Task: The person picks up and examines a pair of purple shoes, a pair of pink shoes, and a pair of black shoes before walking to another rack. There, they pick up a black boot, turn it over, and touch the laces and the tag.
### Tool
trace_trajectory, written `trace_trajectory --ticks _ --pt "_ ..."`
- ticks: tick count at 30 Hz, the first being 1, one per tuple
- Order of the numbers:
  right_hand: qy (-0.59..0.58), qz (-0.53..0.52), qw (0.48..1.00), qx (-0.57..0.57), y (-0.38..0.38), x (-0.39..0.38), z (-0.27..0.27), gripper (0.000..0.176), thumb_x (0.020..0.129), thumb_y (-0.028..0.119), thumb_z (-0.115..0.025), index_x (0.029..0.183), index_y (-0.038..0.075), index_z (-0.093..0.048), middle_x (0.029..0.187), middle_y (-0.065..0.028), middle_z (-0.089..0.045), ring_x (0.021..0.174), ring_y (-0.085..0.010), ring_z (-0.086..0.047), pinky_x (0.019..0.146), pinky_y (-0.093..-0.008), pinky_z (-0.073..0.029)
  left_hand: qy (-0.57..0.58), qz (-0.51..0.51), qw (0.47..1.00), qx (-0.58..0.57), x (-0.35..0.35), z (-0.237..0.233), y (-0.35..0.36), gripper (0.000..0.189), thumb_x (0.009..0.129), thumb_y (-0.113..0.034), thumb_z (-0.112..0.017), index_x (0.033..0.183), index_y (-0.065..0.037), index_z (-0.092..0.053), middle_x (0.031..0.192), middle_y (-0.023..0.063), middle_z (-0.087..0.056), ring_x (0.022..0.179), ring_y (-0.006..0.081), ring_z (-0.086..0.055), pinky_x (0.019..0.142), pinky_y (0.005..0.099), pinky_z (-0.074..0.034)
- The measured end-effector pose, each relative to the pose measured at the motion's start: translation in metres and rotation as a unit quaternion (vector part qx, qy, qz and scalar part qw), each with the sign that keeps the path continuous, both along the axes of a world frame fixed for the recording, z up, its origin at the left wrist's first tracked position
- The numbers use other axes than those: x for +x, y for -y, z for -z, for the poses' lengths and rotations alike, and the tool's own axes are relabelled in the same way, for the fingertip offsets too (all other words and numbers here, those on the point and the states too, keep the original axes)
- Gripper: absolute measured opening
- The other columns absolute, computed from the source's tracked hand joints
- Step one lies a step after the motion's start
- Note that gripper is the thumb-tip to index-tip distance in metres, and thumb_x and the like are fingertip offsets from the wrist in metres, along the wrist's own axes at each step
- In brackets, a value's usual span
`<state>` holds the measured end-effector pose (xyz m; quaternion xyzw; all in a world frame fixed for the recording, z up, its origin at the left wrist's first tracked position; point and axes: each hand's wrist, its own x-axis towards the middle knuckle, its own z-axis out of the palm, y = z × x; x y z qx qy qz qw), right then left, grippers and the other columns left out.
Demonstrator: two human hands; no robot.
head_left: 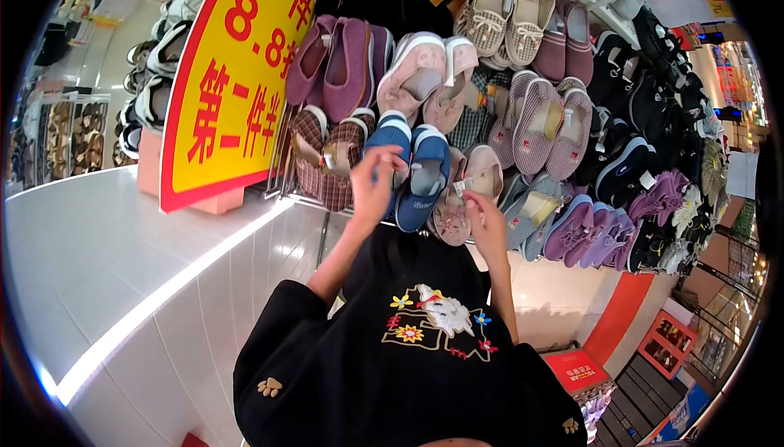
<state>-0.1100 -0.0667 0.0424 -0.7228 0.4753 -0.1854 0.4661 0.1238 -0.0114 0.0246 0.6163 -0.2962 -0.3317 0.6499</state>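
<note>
My left hand (pixel 372 187) is over the left shoe of a blue pair, its fingers bent and apart, with nothing seen in them. The right blue slip-on shoe (pixel 421 194) sits beside it on the rack. My right hand (pixel 487 225) is at the pale pink floral shoes (pixel 451 220), fingertips pinched at a small white tag (pixel 461 186) near the shoe opening. Brown plaid shoes (pixel 336 186) are left of my left hand. Blue-grey checked shoes (pixel 531 212) stand right of my right hand.
A large yellow and red sale sign (pixel 233 80) stands at the left of the rack. Purple shoes (pixel 351 80), pink shoes (pixel 418 80) and striped shoes (pixel 541 124) fill the rows behind. A red box (pixel 576 371) is low on the right.
</note>
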Motion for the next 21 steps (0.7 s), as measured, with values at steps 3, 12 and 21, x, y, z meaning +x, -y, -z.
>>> trace_trajectory --ticks 3,12,21 --pt "-0.004 -0.011 1.0 0.016 -0.007 0.011 0.002 0.024 0.095 0.013 -0.051 0.113 0.0 -0.06 0.098 -0.0143 -0.063 0.089 -0.024 -0.063 0.08 -0.0305 -0.046 0.041 -0.055 0.997 -0.029 0.055 -0.004 0.045 0.023 0.1 -0.015 -0.047 0.1 0.001 -0.063 0.076 0.0048 -0.064 0.074 0.0089 -0.059 0.07 0.0241 -0.048" --pt "-0.029 0.027 0.998 0.045 -0.028 0.028 -0.008 0.023 0.095 0.01 -0.053 0.113 -0.001 -0.061 0.103 -0.014 -0.065 0.093 -0.0226 -0.063 0.083 -0.0306 -0.048 0.423 -0.151 0.881 0.149 0.258 0.044 0.267 0.037 0.083 -0.033 -0.064 0.094 0.002 -0.067 0.093 0.025 -0.067 0.089 0.0412 -0.065 0.078 0.0469 -0.051" --pt "-0.056 0.122 0.99 0.039 -0.052 0.027 -0.001 0.022 0.093 0.009 -0.054 0.112 0.0 -0.061 0.104 -0.0161 -0.065 0.094 -0.0268 -0.064 0.084 -0.0317 -0.048 0.472 -0.078 0.831 0.283 0.292 0.077 0.337 0.047 0.078 -0.042 -0.07 0.096 0.001 -0.067 0.096 0.0247 -0.067 0.093 0.04 -0.065 0.08 0.0467 -0.051"
